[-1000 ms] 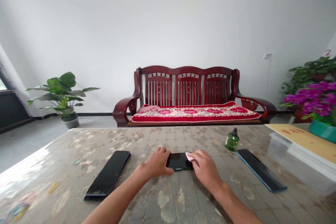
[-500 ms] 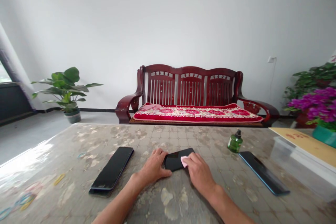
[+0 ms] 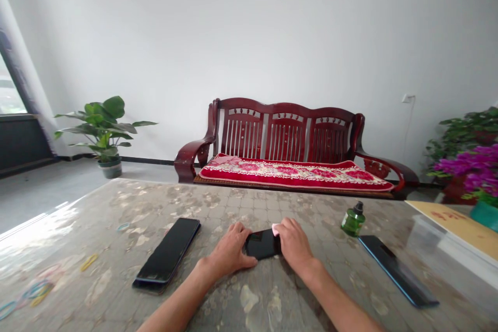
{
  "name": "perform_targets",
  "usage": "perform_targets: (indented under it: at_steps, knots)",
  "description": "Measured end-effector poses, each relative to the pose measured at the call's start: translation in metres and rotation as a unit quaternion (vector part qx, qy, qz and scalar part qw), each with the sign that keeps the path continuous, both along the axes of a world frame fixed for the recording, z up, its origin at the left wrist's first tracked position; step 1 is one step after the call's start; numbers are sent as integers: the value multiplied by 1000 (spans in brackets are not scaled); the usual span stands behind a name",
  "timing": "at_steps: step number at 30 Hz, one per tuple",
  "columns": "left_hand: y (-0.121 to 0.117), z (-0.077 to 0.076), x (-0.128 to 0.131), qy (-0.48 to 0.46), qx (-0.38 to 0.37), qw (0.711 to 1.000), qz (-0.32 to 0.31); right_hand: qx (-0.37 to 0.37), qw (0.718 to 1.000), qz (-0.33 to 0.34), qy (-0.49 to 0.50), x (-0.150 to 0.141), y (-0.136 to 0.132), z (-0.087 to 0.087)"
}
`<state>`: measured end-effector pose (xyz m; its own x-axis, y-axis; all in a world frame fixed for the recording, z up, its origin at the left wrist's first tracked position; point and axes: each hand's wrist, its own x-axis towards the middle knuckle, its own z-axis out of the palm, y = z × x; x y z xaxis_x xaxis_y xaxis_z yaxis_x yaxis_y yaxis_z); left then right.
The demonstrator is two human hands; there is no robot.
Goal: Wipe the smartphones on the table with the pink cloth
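Note:
A small black phone [image 3: 261, 244] lies flat on the patterned table [image 3: 249, 290] in front of me. My left hand [image 3: 229, 252] rests on its left end, fingers curled over the edge and thumb along the near side, holding it steady. My right hand [image 3: 293, 243] presses a small pink cloth [image 3: 275, 229] onto the phone's far right corner, fingers closed over the cloth. Most of the cloth is hidden under those fingers.
A larger black phone [image 3: 168, 255] lies to the left, another dark phone [image 3: 397, 270] to the right. A small green bottle [image 3: 353, 221] stands beyond it. Rubber bands [image 3: 35, 290] lie scattered at far left. A clear box with a yellow lid [image 3: 453, 233] sits at right.
My right hand with the pink cloth has slid back across the phone's screen toward its far right corner. The left hand keeps its hold. The camera has tilted and shifted slightly.

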<state>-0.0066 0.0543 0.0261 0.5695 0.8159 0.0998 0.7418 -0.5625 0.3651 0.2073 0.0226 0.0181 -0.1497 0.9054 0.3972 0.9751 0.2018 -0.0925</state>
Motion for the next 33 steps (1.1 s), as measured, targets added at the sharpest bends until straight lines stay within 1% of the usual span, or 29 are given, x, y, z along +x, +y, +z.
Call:
perform_targets:
  at_steps: [3,5,7,11,13,14,17,20,21,23,25,27,29,31,33]
  knots:
    - [1,-1,0,-3,5,1000,-4,2,1000,30,-1,-26,-2,-2]
    - [1,-2,0,-4,7,1000,-5,2,999,49,-1,-31,-5,-3]
    - [1,-2,1,1,8,1000,-3,-2,999,51,7,-22,-8,-3]
    - [1,-2,1,12,11,1000,0,-4,1000,-3,27,16,-7,-1]
    - [1,-2,2,13,11,1000,-2,-4,999,-21,30,25,-7,0]
    - [1,-1,2,14,11,1000,-3,-3,999,-25,30,24,-7,0]
    - [0,1,2,16,13,1000,-7,-1,1000,-9,28,5,-14,-1]
    - [-2,3,2,16,19,1000,-15,4,999,38,17,-18,-25,-1]
    - [-2,4,2,16,20,999,-19,4,999,52,12,-21,-28,-1]
    - [-4,5,2,23,20,999,-23,3,998,62,7,-18,-31,0]
    - [-5,7,3,38,20,999,-21,2,999,39,11,-5,-32,0]
    - [-6,9,3,55,23,998,-20,4,1000,-2,20,11,-29,0]
    - [-8,10,4,69,32,997,-32,2,999,-29,30,24,-27,-1]
    - [-10,12,4,84,48,994,-57,1,998,-41,39,27,-25,-3]
    - [-12,13,4,104,68,989,-78,2,998,-44,49,23,-25,-4]
